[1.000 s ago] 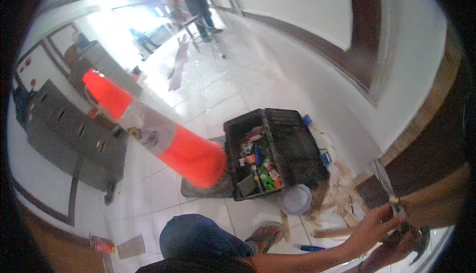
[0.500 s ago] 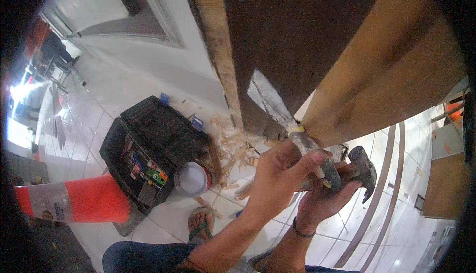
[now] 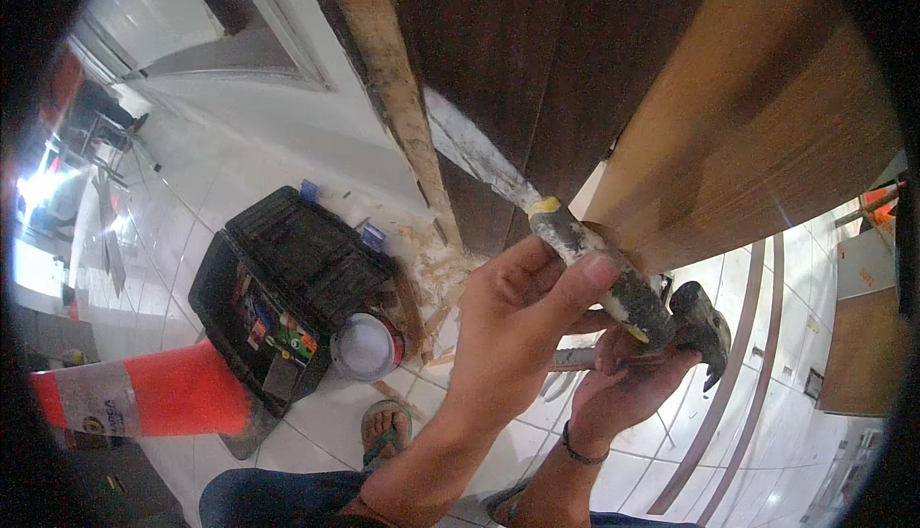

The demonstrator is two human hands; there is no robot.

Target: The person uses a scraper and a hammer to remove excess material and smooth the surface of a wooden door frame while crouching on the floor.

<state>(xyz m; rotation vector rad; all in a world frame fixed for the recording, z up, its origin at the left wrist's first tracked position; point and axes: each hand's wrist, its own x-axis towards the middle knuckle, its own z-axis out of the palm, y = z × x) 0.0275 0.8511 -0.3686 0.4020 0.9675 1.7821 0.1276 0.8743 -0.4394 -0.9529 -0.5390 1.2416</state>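
Note:
My left hand (image 3: 513, 322) grips the dark, paint-smeared handle of a chisel (image 3: 599, 274), thumb along its side. The chisel's broad, white-stained blade points up and left, its tip at the raw wooden edge (image 3: 388, 73) of a dark brown panel (image 3: 489, 25); I cannot tell if they touch. Just right of it, my right hand (image 3: 628, 389) is closed round a claw hammer (image 3: 701, 327) close under its head, palm up. The hammer's handle runs left, partly hidden behind my left hand. The chisel's butt end is beside the hammer head.
A black toolbox (image 3: 297, 255) lies open on the tiles, with a white-topped tub (image 3: 366, 347) beside it. An orange cone (image 3: 182, 389) lies on its side at the left. Wood shavings (image 3: 431, 260) litter the floor below the panel. A lighter wooden panel (image 3: 757, 126) fills the upper right.
My left hand has moved a little left, carrying the chisel's blade toward the panel's wooden edge. My right hand holds the hammer in nearly the same place.

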